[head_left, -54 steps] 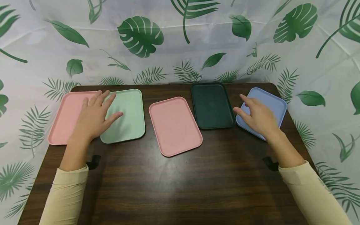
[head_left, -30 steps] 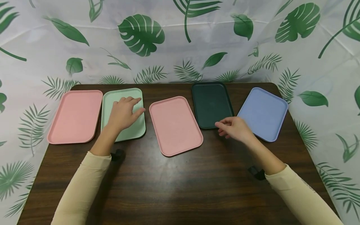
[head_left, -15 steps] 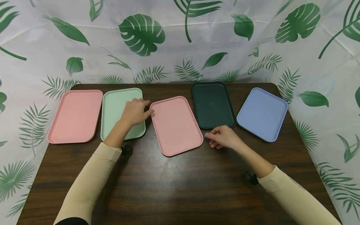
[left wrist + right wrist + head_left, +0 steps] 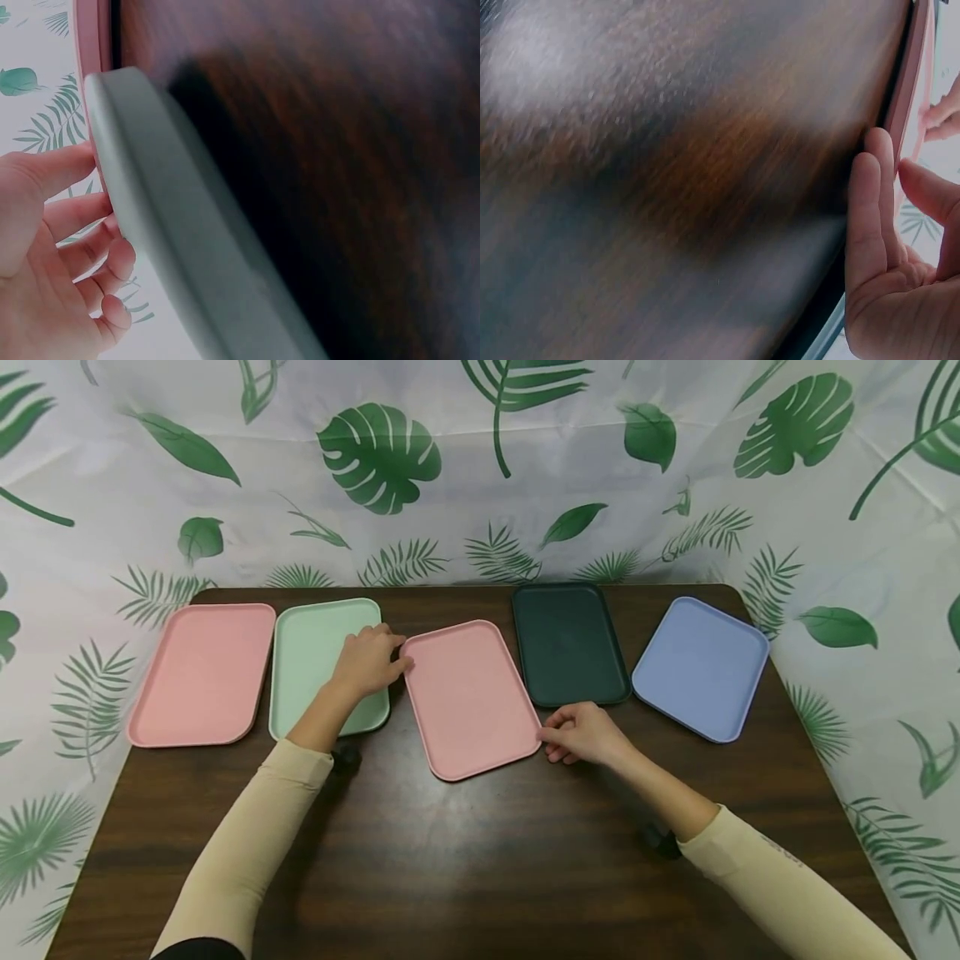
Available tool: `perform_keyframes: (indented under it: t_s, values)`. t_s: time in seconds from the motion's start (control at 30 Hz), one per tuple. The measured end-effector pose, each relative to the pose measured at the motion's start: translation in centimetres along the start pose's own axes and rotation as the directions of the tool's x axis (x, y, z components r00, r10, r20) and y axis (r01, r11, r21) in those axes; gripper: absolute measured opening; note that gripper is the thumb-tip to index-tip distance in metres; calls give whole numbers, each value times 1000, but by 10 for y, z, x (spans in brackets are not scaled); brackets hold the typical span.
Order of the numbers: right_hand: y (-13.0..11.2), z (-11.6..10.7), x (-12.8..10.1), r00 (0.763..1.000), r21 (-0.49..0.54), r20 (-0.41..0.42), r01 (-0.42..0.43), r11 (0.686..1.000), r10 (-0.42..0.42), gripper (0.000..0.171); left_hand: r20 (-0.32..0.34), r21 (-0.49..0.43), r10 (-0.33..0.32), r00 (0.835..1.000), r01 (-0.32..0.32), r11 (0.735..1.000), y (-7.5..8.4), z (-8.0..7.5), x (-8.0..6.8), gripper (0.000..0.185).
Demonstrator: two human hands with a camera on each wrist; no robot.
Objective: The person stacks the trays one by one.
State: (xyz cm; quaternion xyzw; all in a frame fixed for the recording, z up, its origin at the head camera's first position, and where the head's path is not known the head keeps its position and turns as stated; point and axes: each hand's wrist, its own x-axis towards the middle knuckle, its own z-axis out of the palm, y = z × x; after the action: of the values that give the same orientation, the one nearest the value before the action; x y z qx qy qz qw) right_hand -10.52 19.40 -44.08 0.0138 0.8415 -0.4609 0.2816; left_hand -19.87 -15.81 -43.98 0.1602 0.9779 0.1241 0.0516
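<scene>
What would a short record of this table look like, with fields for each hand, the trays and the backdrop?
left hand: left hand touches the far left edge of the middle pink tray, resting over the mint green tray
right hand: right hand pinches that tray's near right edge
other trays: pink tray far left, dark green tray, blue tray
surface: dark wooden table
backdrop: white cloth with green leaves
</scene>
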Motion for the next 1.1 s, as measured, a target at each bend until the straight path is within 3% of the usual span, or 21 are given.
perform_keyframes:
  t_s: [0.37, 0.6, 0.8, 1.1]
  values:
    - [0, 7, -4, 999, 30, -28, 35, 999, -34, 17, -45, -19, 7, 999, -8, 1000, 3, 4, 2, 38]
    - [-1, 13, -9, 997, 75, -8, 73, 994, -73, 15, -90, -57, 6, 996, -11, 998, 3, 5, -4, 13]
    - [2, 17, -12, 998, 95, -6, 70, 993, -69, 14, -110, -78, 13, 994, -22, 997, 6, 8, -6, 12]
    - [-2, 18, -12, 995, 169, 19, 89, 982, -93, 17, -116, -82, 0, 993, -10, 997, 9, -1, -5, 13]
